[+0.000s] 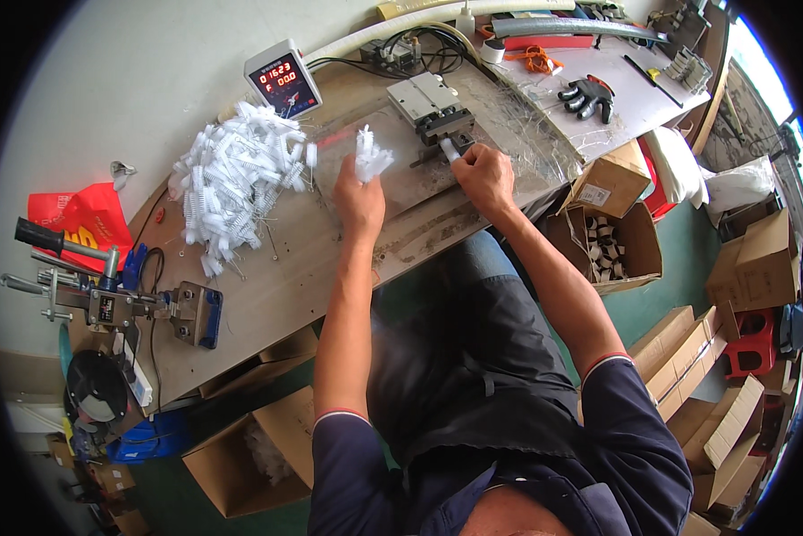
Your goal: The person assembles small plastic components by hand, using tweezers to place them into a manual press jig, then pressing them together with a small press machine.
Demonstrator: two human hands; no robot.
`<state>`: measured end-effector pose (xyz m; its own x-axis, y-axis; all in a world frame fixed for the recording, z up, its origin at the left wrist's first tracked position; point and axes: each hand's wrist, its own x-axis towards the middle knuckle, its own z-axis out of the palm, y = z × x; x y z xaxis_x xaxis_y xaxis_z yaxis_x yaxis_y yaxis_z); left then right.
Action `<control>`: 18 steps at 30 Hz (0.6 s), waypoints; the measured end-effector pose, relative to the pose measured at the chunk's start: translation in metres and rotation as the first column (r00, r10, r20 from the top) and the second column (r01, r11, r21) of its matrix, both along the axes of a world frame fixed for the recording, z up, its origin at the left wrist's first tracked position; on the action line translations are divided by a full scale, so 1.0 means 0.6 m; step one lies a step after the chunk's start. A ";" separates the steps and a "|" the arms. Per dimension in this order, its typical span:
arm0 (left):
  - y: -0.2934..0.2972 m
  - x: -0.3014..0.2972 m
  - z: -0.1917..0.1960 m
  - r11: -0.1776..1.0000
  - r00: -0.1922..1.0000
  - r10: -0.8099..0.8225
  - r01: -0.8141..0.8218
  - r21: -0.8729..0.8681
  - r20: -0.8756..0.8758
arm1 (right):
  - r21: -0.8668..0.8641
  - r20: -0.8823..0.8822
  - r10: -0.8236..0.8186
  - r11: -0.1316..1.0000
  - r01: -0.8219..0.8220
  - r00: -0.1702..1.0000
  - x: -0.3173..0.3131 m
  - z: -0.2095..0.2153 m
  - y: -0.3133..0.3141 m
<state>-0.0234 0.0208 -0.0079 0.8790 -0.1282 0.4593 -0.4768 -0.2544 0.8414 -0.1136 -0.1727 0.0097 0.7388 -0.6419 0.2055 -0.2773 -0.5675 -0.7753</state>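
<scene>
My left hand (359,204) is closed around a small bunch of white bristle brushes (372,159), whose heads stick up above the fist. At the jaws of a small metal clamping machine (434,105), my right hand (488,181) pinches one white brush (449,148). The brush's far end meets the jaws; whether they grip it cannot be made out. To the left of my left hand lies a large heap of white brushes (239,174), some with thin wire stems poking out.
A counter box with red digits (283,80) stands behind the heap. A hand-lever press (191,314) sits at the bench's left end. A black and grey glove (587,98) lies on the right side table. Below it stands a carton of small parts (620,246).
</scene>
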 end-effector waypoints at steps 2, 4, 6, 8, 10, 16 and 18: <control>0.000 0.001 0.001 1.000 1.000 0.010 -0.010 0.003 0.001 | -0.002 0.015 -0.006 1.000 0.006 1.000 -0.002 -0.001 0.002; -0.002 0.000 0.001 1.000 1.000 0.011 -0.011 0.009 0.010 | -0.004 0.028 -0.015 1.000 0.015 1.000 -0.001 -0.002 0.002; -0.004 -0.001 0.001 1.000 1.000 0.006 -0.006 -0.001 -0.003 | -0.023 0.029 -0.025 0.999 0.026 0.999 0.000 -0.003 0.001; -0.001 0.001 -0.001 1.000 1.000 0.005 -0.005 -0.009 -0.013 | -0.014 0.023 -0.025 1.000 0.025 0.999 0.001 -0.004 0.005; 0.001 0.000 -0.001 1.000 1.000 0.009 -0.009 0.003 -0.030 | -0.002 0.018 -0.025 1.000 0.025 1.000 0.001 -0.003 0.006; -0.004 -0.008 0.008 0.999 0.999 0.044 -0.044 0.001 0.026 | -0.011 0.010 -0.025 1.000 0.025 1.000 0.001 -0.007 0.005; -0.010 -0.013 0.013 0.999 0.998 0.048 -0.048 0.006 0.035 | -0.119 0.047 -0.064 0.990 0.069 0.997 0.003 -0.013 0.002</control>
